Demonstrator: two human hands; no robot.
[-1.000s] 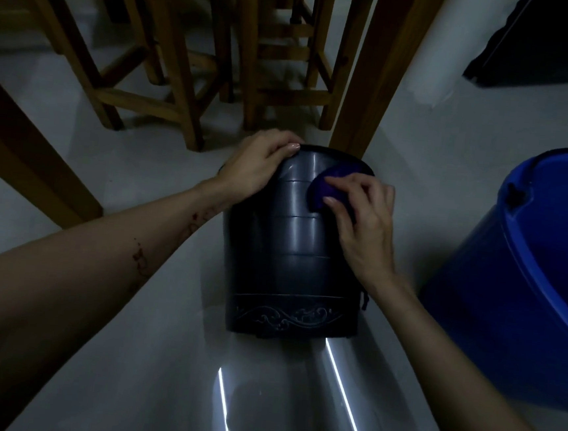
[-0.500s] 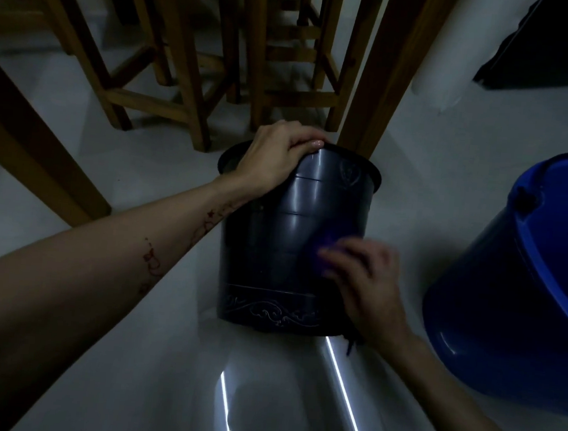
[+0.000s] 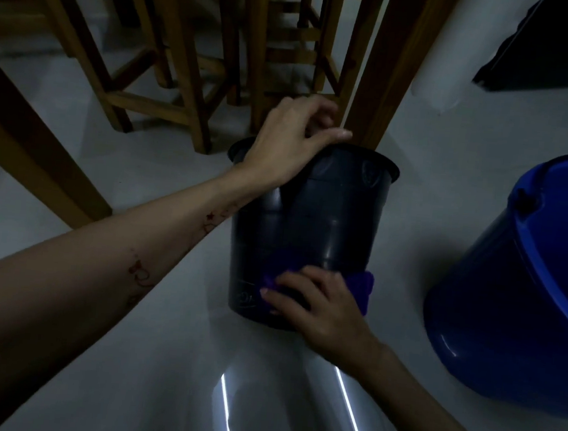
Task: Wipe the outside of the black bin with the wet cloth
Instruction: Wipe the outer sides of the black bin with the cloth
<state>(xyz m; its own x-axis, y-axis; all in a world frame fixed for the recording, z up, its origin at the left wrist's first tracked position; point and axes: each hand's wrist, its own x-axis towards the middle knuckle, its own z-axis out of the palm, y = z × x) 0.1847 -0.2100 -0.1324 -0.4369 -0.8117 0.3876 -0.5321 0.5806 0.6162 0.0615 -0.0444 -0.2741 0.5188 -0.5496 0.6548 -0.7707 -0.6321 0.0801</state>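
Note:
The black bin (image 3: 312, 224) stands upright on the pale floor in the middle of the view. My left hand (image 3: 289, 143) grips its near rim from above. My right hand (image 3: 319, 307) presses a purple cloth (image 3: 360, 287) flat against the lowest part of the bin's front wall, close to the floor. The cloth sticks out to the right of my fingers and a little to the left. The bin's bottom edge is partly hidden behind my right hand.
A large blue bucket (image 3: 537, 289) stands to the right of the bin. Wooden table legs (image 3: 388, 66) and stools (image 3: 171, 78) crowd the floor directly behind the bin. A thick wooden leg (image 3: 23, 151) slants at the left. Bare floor lies in front.
My right hand slid the cloth down the bin's front, from near the rim to the base. The bin went from tilted towards me to upright. My left hand kept hold of the rim.

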